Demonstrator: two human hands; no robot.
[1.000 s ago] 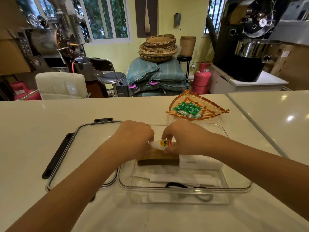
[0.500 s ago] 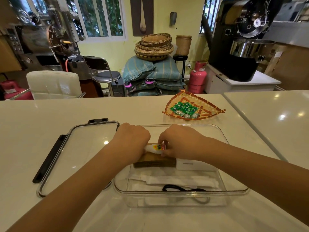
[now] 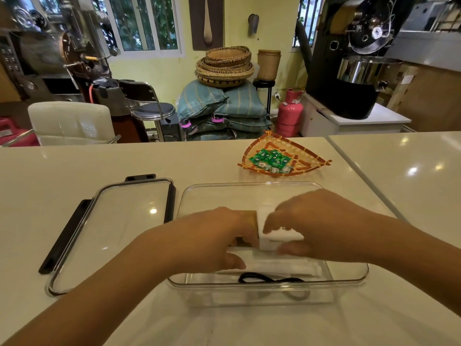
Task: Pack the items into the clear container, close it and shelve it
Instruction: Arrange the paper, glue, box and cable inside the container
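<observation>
The clear container (image 3: 249,186) stands open on the white counter in front of me. Inside lie a brown box (image 3: 249,216), a white box (image 3: 275,239), flat white paper packets (image 3: 284,267) and a black looped cord (image 3: 269,279). My left hand (image 3: 214,237) reaches into the container and closes over the brown box, hiding most of it. My right hand (image 3: 321,223) grips the white box between thumb and fingers, next to the brown box. The container's clear lid (image 3: 117,228) with black clips lies flat to the left.
A woven triangular tray (image 3: 309,156) holding green wrapped sweets (image 3: 270,158) sits behind the container. The counter's far edge runs behind it, with a seam to a second counter (image 3: 399,171) on the right. Chairs, sacks and machines stand beyond.
The small white tube that both hands held over the boxes is out of sight. My right hand has shifted onto the white box and my left hand has dropped onto the brown box.
</observation>
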